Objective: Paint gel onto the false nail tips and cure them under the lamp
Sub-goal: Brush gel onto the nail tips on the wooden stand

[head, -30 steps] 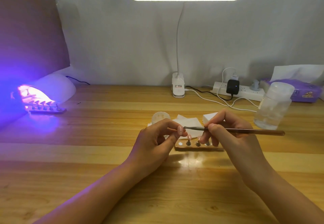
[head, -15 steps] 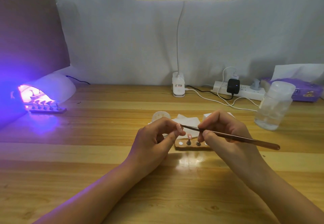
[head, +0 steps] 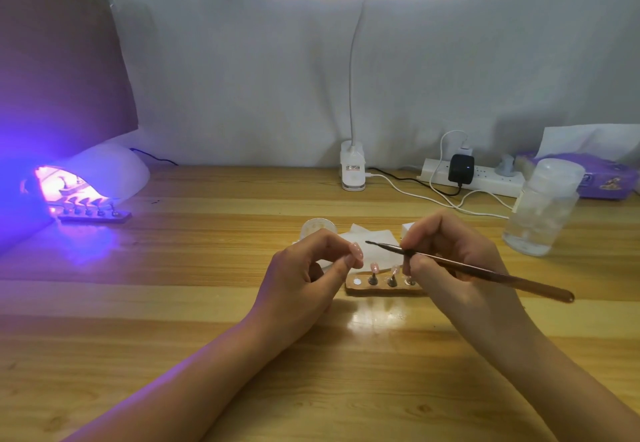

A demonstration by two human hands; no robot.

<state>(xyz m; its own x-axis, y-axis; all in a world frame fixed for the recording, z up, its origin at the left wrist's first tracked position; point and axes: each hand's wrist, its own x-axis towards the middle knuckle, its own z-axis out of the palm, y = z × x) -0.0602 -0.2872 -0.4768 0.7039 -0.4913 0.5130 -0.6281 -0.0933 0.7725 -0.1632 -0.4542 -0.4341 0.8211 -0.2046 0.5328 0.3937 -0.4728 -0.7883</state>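
Head view. Left hand (head: 304, 279): grip closed to a thumb-forefinger pinch on a pink nail tip (head: 356, 252). Right hand (head: 450, 265): grip closed round the brush (head: 485, 270), bristles pointing at the left grip, just short of the nail tip. Wooden holder (head: 381, 290) with pegged tips (head: 374, 266) sits on the surface (head: 207, 303), below and between both grips. Cure lamp (head: 110, 171) glows violet, well left of the left grip.

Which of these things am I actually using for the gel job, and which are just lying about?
In use: left hand, held nail tip, right hand, brush, wooden tip holder, small round jar, curing lamp, second holder in its opening.
Lying about: desk lamp, power strip, tissue box, clear bottle.
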